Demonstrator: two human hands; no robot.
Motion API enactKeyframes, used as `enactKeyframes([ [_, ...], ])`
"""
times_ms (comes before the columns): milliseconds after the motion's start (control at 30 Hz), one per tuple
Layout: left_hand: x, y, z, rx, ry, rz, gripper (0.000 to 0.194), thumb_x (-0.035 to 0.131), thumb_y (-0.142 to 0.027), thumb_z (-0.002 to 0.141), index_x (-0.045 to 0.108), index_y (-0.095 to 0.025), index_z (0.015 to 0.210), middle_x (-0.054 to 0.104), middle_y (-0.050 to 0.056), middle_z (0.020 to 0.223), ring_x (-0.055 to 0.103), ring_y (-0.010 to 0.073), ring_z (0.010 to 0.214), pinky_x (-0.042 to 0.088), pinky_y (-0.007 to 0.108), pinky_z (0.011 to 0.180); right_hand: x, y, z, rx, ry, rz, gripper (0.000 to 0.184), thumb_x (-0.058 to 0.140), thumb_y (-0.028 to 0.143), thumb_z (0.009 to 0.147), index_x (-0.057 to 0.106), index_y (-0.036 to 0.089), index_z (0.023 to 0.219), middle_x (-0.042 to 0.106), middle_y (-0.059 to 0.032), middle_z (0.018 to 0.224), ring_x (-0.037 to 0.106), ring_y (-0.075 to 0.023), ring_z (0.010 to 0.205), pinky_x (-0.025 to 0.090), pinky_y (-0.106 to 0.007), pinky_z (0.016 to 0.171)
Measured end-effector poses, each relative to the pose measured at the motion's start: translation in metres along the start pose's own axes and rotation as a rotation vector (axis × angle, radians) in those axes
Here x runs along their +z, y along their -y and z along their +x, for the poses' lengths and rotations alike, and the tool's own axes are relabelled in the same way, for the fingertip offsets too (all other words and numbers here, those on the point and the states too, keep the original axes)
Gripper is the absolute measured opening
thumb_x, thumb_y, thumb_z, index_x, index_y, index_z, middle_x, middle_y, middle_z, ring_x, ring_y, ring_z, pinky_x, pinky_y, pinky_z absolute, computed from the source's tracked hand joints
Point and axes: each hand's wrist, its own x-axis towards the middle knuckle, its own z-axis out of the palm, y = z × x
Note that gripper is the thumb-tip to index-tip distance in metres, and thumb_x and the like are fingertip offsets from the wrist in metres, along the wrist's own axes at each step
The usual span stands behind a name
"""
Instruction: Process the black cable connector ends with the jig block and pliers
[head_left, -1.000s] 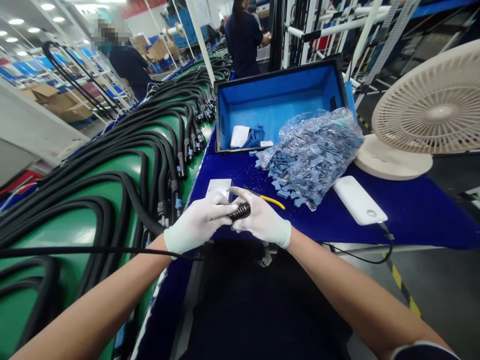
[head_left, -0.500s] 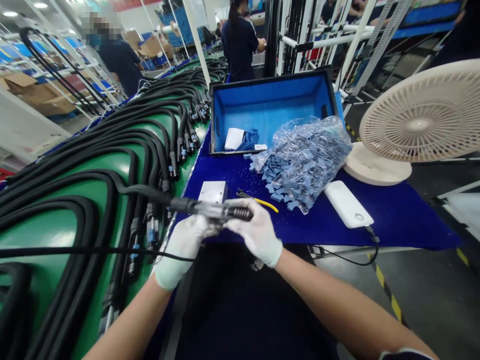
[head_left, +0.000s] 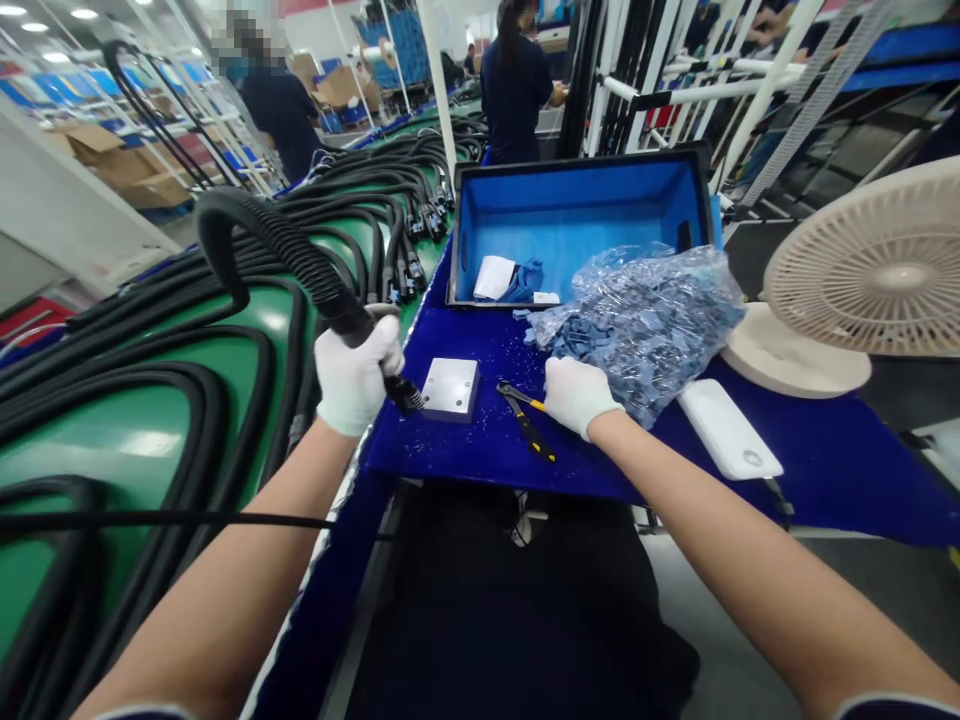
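- Left hand (head_left: 352, 375), left of centre: fingers closed around the black corrugated hose (head_left: 319, 272).
- Right hand (head_left: 579, 395), right of centre: fingers curled at the pliers (head_left: 527, 428); cannot tell if gripping.
- Metal block (head_left: 450, 388): frame centre, on the blue surface (head_left: 442, 455).

Hoses (head_left: 199, 400) lie on the belt (head_left: 150, 440), left of the desk (head_left: 472, 455). One hose end (head_left: 405, 392), in the left hand (head_left: 352, 375), is just left of the block (head_left: 450, 388). The pliers (head_left: 526, 425) lie right of the block. The crate (head_left: 570, 225) stands behind, paper (head_left: 495, 277) inside. The bag (head_left: 664, 320) lies before its right part; the device (head_left: 727, 428) and fan (head_left: 892, 275) are farther right.
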Motion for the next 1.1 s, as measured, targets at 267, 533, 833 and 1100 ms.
enactKeyframes([
  [267,0.001,0.036,0.027,0.039,0.04,0.008,0.021,0.07,-0.031,0.08,0.064,-0.017,0.095,0.043,-0.007,0.051,0.036,0.008,0.04,0.034,0.026,0.044,-0.003,-0.015,-0.007,-0.195,-0.105,0.088,0.028,0.059,0.025,0.091,0.069,0.013,0.114,0.069,-0.0169,0.11,0.064,-0.0302,0.107,0.047,-0.037,0.093],
  [533,0.012,0.041,0.022,0.101,-0.11,0.342,0.018,0.07,-0.034,0.08,0.062,-0.019,0.086,0.056,-0.002,0.061,0.05,0.0129,0.055,0.042,0.028,0.055,-0.019,0.038,0.01,-0.485,-0.114,0.679,0.031,0.059,0.03,0.095,0.072,0.018,0.12,0.072,-0.0086,0.113,0.066,-0.0214,0.102,0.047,-0.032,0.097],
  [833,-0.008,0.037,0.033,0.049,0.116,0.277,0.023,0.068,-0.03,0.081,0.066,-0.014,0.098,0.065,0.002,0.069,0.06,0.0162,0.066,0.049,0.029,0.069,-0.018,0.11,0.058,-0.615,0.021,0.794,0.015,0.06,0.025,0.088,0.071,0.015,0.088,0.07,-0.0032,0.085,0.059,-0.0151,0.076,0.041,-0.026,0.071],
  [1100,-0.007,0.046,0.036,-0.018,0.15,0.126,0.033,0.071,-0.031,0.081,0.066,-0.013,0.107,0.064,0.003,0.079,0.061,0.0158,0.073,0.051,0.03,0.072,-0.011,0.126,0.085,-0.631,0.23,0.934,0.03,0.071,0.041,0.079,0.07,0.012,0.072,0.062,0.0002,0.07,0.053,-0.0139,0.069,0.037,-0.025,0.064],
])
